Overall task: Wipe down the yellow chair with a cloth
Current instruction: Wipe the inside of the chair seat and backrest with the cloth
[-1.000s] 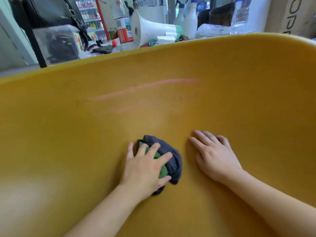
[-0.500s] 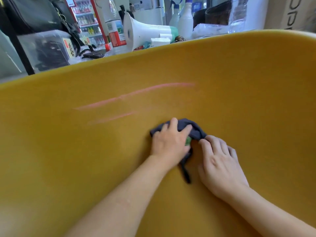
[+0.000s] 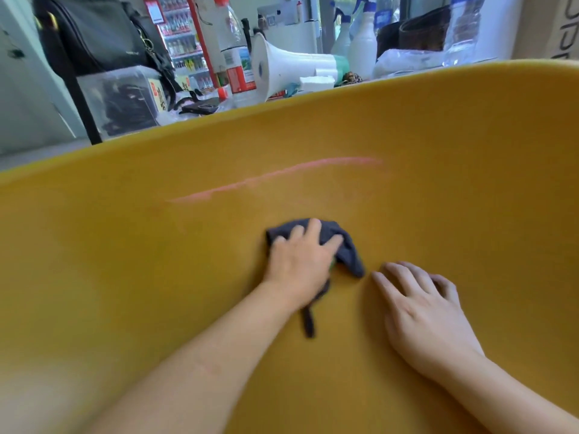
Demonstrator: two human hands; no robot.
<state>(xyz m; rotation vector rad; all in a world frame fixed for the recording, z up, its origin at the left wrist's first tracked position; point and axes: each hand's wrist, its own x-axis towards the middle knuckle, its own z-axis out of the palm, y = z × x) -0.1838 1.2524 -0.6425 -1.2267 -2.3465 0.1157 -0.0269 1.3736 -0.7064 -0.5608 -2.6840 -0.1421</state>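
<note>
The yellow chair [image 3: 438,189] fills most of the head view, its curved inner surface sweeping from the lower left up to a rim that runs across the upper part of the picture. The left hand [image 3: 302,264] lies palm down on a dark grey cloth [image 3: 346,250], the fingers [image 3: 311,228] spread and pressing the bunched fabric flat against the chair's surface; it is not pinched between them. A thin tail of the cloth trails out from under the wrist toward the viewer, and a sliver of green shows at the edge of the palm (whether that is a second layer or the cloth's other side cannot be told). The right hand [image 3: 423,311] rests bare on the chair just beside the cloth, to its right and a little nearer the viewer, fingers loosely spread and slightly curled, holding nothing and not touching the fabric.

Above the left hand, well apart from the cloth, a long pinkish streak [image 3: 275,177] crosses the yellow surface at a slant, rising to the right.

Beyond the rim stands a cluttered counter [image 3: 200,114]. On it a white megaphone [image 3: 288,68] lies on its side with the horn facing left, a clear bottle with a red label [image 3: 236,57] stands just left of it, and white spray bottles [image 3: 362,48] stand behind. A black bag [image 3: 94,36] hangs at upper left above a clear plastic box [image 3: 122,100].
</note>
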